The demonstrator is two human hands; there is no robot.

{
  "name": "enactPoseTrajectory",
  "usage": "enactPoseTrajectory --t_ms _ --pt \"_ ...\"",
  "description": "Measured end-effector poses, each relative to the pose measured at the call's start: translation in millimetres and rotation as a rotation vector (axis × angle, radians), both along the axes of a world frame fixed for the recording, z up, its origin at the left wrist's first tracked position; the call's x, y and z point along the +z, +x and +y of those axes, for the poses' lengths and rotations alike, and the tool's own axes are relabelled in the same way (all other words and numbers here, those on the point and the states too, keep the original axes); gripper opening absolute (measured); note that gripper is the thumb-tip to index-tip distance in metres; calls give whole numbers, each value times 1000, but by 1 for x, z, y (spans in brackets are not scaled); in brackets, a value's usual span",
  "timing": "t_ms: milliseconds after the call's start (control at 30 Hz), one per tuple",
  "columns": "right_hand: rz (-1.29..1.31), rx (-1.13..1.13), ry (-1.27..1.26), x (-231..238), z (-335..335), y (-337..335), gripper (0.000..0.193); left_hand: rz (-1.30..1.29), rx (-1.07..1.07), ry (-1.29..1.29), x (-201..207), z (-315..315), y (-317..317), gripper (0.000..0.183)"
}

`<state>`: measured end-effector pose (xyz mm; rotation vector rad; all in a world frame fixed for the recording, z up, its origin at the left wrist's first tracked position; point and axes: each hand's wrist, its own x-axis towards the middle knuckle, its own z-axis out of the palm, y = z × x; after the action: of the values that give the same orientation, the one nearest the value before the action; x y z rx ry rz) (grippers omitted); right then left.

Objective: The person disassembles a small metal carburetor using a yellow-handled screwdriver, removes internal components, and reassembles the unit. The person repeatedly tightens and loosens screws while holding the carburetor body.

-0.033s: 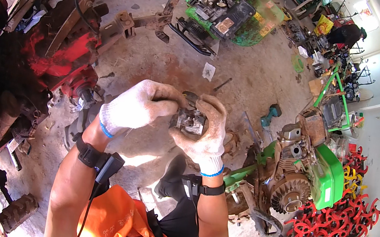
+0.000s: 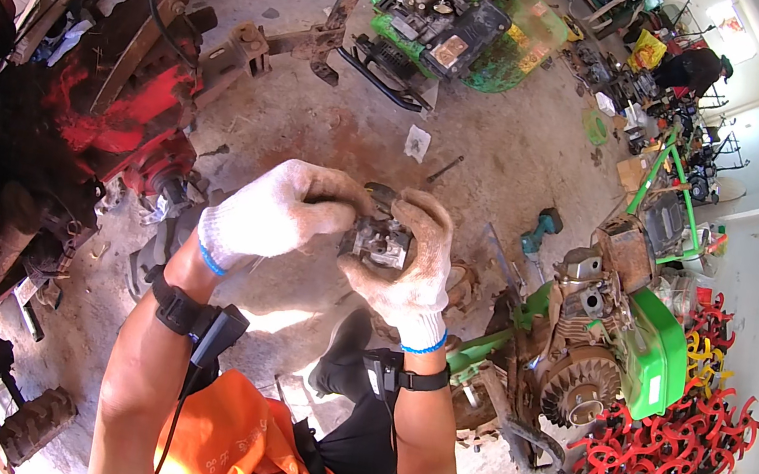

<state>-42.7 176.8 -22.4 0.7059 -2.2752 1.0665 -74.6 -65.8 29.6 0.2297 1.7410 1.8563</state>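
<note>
Both my hands wear white knit gloves with brown-stained fingers. My right hand (image 2: 416, 259) is closed around a small silver metal engine part (image 2: 382, 243), gripping it from its right side and below. A darker piece (image 2: 379, 198) shows at the part's top edge, between my two hands. From the left, my left hand (image 2: 283, 210) reaches in with its thumb and forefinger drawn into a pinch against the part's upper left. Whatever lies between those fingertips is too small to make out. Both hands are held above the concrete floor.
Right of my hands stands a rusty engine (image 2: 580, 338) with a green tank (image 2: 658, 357). Red curved blades (image 2: 677, 452) are heaped beyond it. A teal cordless tool (image 2: 540, 232) lies on the floor (image 2: 357, 132). Red machinery (image 2: 117, 115) fills the left; a green machine (image 2: 457, 27) stands ahead.
</note>
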Motion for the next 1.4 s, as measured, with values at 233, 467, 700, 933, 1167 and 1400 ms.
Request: enactPoseTrajectory --t_ms 233,467,700,933,1167,1400 --pt "-112 51 -74 -7 4 -1 93 238 -78 -17 -5 3 -3 27" --pt "-581 247 -397 -14 3 1 76 356 -45 6 -17 11 -5 23" --pt "-711 211 -439 -7 1 6 68 335 -14 13 -20 17 -4 26" --pt "-803 228 -430 -7 9 5 67 406 36 -148 -15 22 -5 28" --pt "-692 433 -530 -30 16 6 70 212 71 -18 -12 27 -5 30" --pt "-738 271 -336 -30 22 5 61 101 76 2 -10 21 -3 33"
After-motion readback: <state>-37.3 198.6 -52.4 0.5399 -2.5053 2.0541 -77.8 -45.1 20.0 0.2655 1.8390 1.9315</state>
